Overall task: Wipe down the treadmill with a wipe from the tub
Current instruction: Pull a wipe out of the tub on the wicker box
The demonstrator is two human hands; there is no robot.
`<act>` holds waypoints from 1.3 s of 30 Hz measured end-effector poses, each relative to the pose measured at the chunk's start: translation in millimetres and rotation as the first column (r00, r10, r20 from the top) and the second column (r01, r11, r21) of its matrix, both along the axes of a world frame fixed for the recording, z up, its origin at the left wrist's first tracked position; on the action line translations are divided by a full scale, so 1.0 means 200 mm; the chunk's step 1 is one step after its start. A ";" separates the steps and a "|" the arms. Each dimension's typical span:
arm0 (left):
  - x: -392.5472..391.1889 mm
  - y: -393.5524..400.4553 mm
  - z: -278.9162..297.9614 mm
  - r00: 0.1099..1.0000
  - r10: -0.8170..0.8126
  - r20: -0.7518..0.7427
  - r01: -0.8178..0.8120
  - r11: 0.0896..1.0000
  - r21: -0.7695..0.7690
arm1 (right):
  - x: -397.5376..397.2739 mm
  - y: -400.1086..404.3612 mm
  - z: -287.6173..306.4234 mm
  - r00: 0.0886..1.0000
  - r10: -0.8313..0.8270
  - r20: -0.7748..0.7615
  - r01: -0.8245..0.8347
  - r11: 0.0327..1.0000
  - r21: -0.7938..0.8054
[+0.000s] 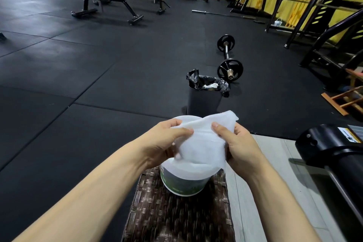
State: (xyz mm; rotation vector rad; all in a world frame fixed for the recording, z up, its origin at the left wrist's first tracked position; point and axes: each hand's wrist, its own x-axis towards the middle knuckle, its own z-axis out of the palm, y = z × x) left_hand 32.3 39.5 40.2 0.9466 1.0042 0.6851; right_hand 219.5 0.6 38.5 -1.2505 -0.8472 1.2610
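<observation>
Both hands pinch a white, soft fabric wipe [202,141] directly above the round white plastic tub with a green label [183,181]: the left hand [163,143] grips its left edge, the right hand [238,147] its right. The tub stands on a brown woven-wicker table [176,214]. The black treadmill [330,149] sits to the right. If the wipe's lower end is joined to the next sheet, a sharp tug could tip the light tub or drag out extras.
</observation>
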 end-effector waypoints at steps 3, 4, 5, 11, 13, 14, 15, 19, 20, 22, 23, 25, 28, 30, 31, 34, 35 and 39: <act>0.00 -0.01 -0.01 1.000 0.018 -0.003 -0.018 1.000 0.002 | 0.02 -0.01 0.00 0.997 0.051 -0.055 -0.054 0.997 -0.058; -0.01 0.00 -0.02 1.000 0.021 -0.008 -0.021 1.000 0.016 | 0.03 -0.02 0.01 0.994 0.072 -0.080 -0.077 0.995 -0.065; -0.02 0.01 -0.02 1.000 0.016 -0.011 -0.015 0.999 0.030 | 0.04 -0.02 0.00 0.991 0.087 -0.101 -0.094 0.994 -0.063; -0.03 0.01 -0.03 1.000 -0.014 -0.018 0.016 0.990 0.143 | 0.04 -0.02 -0.01 0.988 0.101 -0.117 -0.106 0.994 -0.038; -0.04 0.00 -0.01 0.998 0.033 -0.049 -0.022 0.979 0.201 | 0.03 -0.03 0.01 0.990 0.089 -0.108 -0.093 0.995 -0.032; -0.04 0.00 0.00 0.997 0.050 -0.066 -0.033 0.972 0.232 | 0.03 -0.04 0.04 0.988 0.069 -0.137 -0.075 0.996 -0.042; -0.04 0.00 0.00 0.994 0.066 -0.087 -0.040 0.961 0.273 | 0.04 -0.04 0.04 0.982 0.045 -0.183 -0.058 0.996 -0.066; -0.04 0.00 0.01 0.975 0.051 -0.217 0.037 0.923 0.382 | 0.07 -0.01 0.01 0.996 0.013 0.090 0.000 0.989 -0.147; -0.04 0.00 0.02 0.973 0.026 -0.227 0.063 0.925 0.374 | 0.07 -0.01 0.00 0.974 0.025 0.227 0.004 0.992 -0.128; -0.04 -0.01 0.04 0.969 -0.012 -0.248 0.106 0.923 0.370 | 0.07 -0.01 -0.01 0.894 0.054 0.444 -0.031 0.998 -0.058; -0.04 -0.01 0.04 0.961 -0.007 -0.275 0.118 0.914 0.389 | 0.08 -0.01 -0.01 0.860 0.055 0.507 -0.050 0.998 -0.024; -0.04 0.01 0.02 0.942 0.035 -0.334 0.126 0.884 0.450 | 0.07 -0.02 0.00 0.818 0.024 0.575 -0.043 0.999 0.020; -0.04 0.01 -0.02 0.894 -0.015 -0.447 0.239 0.861 0.449 | 0.02 -0.03 0.01 0.709 -0.140 0.692 0.031 0.985 0.167; -0.03 0.01 -0.03 0.826 -0.006 -0.564 0.323 0.825 0.463 | -0.03 -0.04 0.01 0.614 -0.250 0.748 0.038 0.957 0.288; -0.03 0.01 -0.04 0.797 0.030 -0.603 0.338 0.805 0.488 | -0.05 -0.05 0.01 0.565 -0.301 0.768 0.019 0.936 0.352; -0.01 0.00 -0.04 0.856 0.120 -0.503 0.155 0.869 0.470 | -0.12 -0.08 -0.01 0.451 -0.393 0.801 -0.088 0.874 0.478; 0.00 0.00 -0.03 0.908 0.139 -0.396 0.042 0.909 0.415 | -0.14 -0.09 -0.03 0.436 -0.400 0.806 -0.122 0.861 0.493; 0.03 -0.01 0.03 0.974 0.213 -0.070 -0.205 0.973 0.108 | -0.18 -0.12 -0.15 0.424 -0.353 0.834 -0.234 0.847 0.477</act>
